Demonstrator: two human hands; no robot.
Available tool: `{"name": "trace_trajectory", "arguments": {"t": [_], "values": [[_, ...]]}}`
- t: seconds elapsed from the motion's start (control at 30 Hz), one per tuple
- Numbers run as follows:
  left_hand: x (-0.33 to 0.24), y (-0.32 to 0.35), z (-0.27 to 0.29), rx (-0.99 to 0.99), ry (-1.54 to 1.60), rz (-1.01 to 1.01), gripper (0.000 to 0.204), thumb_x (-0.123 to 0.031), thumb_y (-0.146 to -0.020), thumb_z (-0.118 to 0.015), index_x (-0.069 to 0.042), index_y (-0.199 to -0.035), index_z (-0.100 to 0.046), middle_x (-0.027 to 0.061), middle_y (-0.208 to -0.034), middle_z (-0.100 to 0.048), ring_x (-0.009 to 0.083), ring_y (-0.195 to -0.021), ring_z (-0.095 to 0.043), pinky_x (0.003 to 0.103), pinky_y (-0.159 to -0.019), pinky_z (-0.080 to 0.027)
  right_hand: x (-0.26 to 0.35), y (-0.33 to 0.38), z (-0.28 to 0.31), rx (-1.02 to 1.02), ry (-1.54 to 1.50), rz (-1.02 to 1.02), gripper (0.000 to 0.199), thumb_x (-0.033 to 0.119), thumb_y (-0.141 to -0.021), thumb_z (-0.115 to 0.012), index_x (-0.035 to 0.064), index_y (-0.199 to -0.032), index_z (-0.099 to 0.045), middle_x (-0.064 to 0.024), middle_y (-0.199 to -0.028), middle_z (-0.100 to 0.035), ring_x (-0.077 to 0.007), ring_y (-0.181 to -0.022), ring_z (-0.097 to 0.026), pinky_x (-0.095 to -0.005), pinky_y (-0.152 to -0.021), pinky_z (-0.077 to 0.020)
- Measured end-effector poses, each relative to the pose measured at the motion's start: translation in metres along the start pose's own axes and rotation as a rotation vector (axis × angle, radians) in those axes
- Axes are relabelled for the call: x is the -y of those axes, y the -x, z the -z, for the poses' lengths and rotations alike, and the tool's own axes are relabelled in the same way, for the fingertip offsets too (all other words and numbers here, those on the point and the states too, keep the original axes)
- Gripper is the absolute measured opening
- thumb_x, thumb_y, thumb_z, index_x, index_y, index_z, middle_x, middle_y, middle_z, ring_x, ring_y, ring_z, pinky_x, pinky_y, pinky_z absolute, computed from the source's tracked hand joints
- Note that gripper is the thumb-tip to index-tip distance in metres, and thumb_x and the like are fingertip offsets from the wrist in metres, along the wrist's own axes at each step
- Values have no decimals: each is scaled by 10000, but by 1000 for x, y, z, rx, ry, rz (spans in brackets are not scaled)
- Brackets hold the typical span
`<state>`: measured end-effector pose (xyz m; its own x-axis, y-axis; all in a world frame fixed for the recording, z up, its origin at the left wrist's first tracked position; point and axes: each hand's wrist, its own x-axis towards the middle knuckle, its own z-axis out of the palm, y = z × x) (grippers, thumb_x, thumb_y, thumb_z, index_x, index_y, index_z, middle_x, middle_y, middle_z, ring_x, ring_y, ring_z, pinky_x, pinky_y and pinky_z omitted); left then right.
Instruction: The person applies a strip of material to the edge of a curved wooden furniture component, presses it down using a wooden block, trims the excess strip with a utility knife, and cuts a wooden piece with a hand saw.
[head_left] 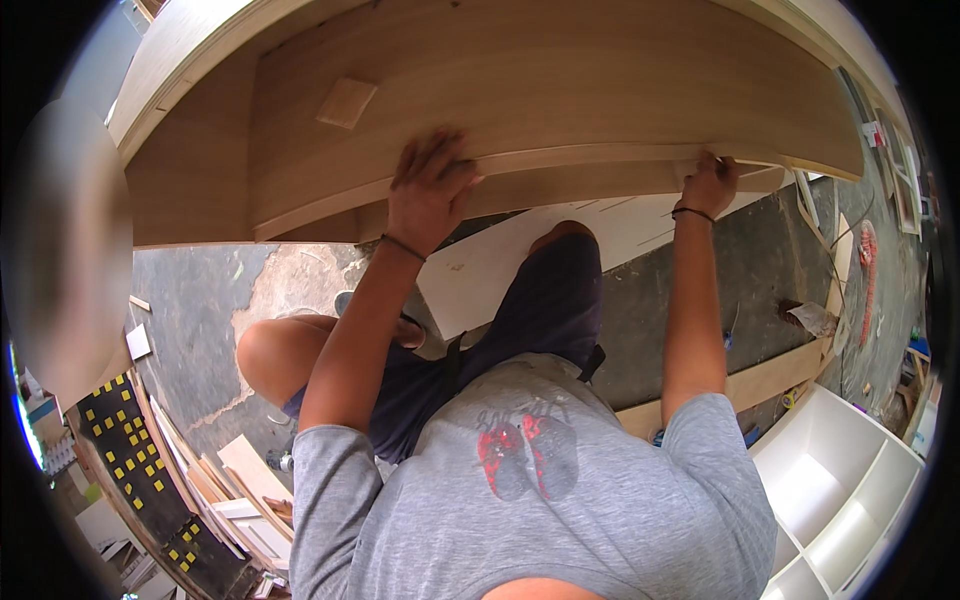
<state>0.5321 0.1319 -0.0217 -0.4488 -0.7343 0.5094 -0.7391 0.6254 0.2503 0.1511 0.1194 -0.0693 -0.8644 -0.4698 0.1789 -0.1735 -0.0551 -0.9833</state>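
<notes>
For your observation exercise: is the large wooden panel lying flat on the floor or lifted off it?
Lifted. The wooden panel is held above the floor; left hand and right hand grip its near edge.

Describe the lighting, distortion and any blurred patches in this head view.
Head view: strong fisheye, so the wood panel edge bows into an arc and the corners go black. Warm, even light on the panel, with shade beneath it on the floor. The left hand and right hand on the edge look sharp. A smeared blurred oval sits at far left. The white shelf unit is bright, near washed out.
</notes>
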Motion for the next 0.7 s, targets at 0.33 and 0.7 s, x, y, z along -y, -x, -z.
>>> {"name": "trace_trajectory", "arguments": {"t": [0.33,0.7], "values": [[4,7,2,-24,49,12,121,-196,-738,-664,-126,-832,-637,70,-1176,-567,273,-1171,-489,501,-1003,-343,-1,8,-1,59,-8,-59,381,166,-835,-628,-30,-1146,-529,-123,-1049,-594,-156,-733,-569,-252,-453,-403],[-10,-1,4,46,-71,20,191,-203,-781,-646,-138,-961,-644,76,-1202,-554,282,-1178,-486,539,-990,-323,11,15,-6,-65,252,147,556,134,-714,-735,5,-1167,-439,-114,-874,-573,-211,-788,-592,-364,-697,-477]]}}
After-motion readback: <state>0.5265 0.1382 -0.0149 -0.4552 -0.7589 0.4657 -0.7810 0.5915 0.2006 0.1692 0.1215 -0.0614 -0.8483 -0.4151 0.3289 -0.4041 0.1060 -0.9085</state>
